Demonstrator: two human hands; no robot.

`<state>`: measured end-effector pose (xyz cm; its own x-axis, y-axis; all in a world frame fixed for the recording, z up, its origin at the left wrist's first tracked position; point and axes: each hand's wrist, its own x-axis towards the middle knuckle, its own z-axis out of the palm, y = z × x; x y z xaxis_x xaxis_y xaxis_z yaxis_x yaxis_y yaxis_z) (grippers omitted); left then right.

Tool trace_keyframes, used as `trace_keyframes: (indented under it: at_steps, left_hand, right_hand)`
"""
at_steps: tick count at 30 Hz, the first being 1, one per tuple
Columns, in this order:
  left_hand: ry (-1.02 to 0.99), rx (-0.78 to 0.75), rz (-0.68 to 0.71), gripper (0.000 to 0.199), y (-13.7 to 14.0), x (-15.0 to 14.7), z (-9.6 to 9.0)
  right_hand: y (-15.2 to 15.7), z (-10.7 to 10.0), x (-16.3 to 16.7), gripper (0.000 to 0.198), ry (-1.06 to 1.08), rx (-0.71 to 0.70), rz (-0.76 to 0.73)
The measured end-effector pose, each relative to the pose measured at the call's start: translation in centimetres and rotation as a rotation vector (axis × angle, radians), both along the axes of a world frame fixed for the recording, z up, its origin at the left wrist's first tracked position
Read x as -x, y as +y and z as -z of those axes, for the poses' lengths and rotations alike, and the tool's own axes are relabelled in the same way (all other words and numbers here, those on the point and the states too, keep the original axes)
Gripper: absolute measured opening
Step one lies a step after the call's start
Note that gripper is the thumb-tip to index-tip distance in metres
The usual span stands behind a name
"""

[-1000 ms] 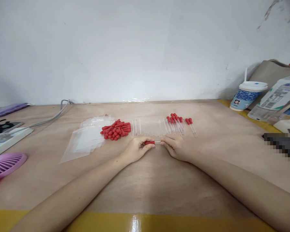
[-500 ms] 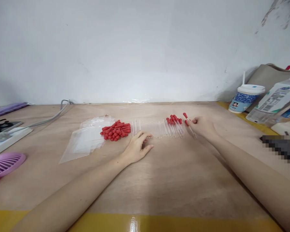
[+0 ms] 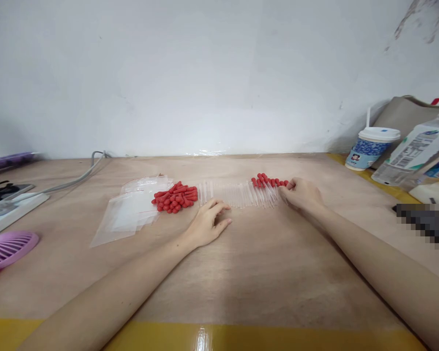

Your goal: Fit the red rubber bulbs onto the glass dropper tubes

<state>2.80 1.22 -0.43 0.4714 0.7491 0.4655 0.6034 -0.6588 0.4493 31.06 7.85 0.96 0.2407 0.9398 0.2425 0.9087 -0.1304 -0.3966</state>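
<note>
My right hand (image 3: 303, 194) is at the right end of a row of droppers (image 3: 265, 189), clear tubes with red rubber bulbs lying side by side. Its fingers are pinched at the rightmost dropper, whose tube they mostly hide. My left hand (image 3: 209, 223) lies palm down on the table, fingers loosely apart and holding nothing, its fingertips by the near ends of the bare clear tubes (image 3: 234, 194). Left of those tubes sits a heap of loose red rubber bulbs (image 3: 174, 198). Flat transparent plastic bags (image 3: 122, 214) are spread beside the heap, partly under it.
At the left are a white power strip (image 3: 18, 209) with a grey cable (image 3: 73, 182) and a pink fan (image 3: 10, 249). To the right stand a paper cup (image 3: 372, 148) with a straw, a plastic bottle (image 3: 413, 153) and a grey bag (image 3: 395, 117). A pixelated dark object (image 3: 426, 225) lies nearer.
My right hand has moved slightly left and lowered. The tilted droppers at its fingers now lie in line with the others at the row's right end. My left hand has stayed put.
</note>
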Motion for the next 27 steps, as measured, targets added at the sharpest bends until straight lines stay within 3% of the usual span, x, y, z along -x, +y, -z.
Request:
trace_keyframes:
  at_steps: [6, 11, 17, 27]
  left_hand:
    - [-0.002, 0.0, 0.005, 0.019, -0.1, 0.1, -0.1]
    - [0.004, 0.008, 0.007, 0.019, 0.0, 0.1, -0.1]
    - [0.008, -0.002, 0.009, 0.017, -0.1, 0.0, -0.2]
    - [0.012, 0.005, 0.019, 0.017, -0.2, 0.0, -0.2]
  right_hand:
    - [-0.2, 0.2, 0.5, 0.018, -0.049, 0.019, -0.087]
    - [-0.5, -0.4, 1.3, 0.025, -0.122, 0.128, -0.09]
    - [-0.3, -1.1, 1.9, 0.021, -0.133, 0.25, -0.045]
    - [-0.1, -1.2, 1.4, 0.026, -0.015, 0.239, -0.048]
